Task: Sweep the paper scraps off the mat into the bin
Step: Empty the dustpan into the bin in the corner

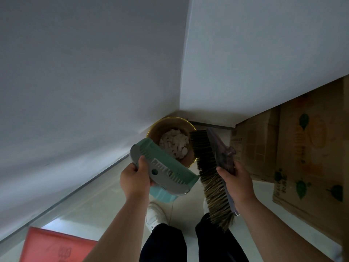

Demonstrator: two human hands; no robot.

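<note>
A round yellow-rimmed bin [151,129] stands in the corner of the room, with a pile of white paper scraps [174,145] inside it. My left hand [135,179] grips a teal and grey dustpan [166,167], tilted over the bin's near rim. My right hand [235,183] holds a brush [209,174] by its dark purple back, bristles facing left, just right of the bin. A red mat [54,246] lies on the floor at the bottom left, and I see no scraps on its visible part.
White walls meet in the corner behind the bin. Cardboard boxes [306,159] stand along the right wall. My white shoes [155,215] and dark trousers are on the pale tiled floor below my hands.
</note>
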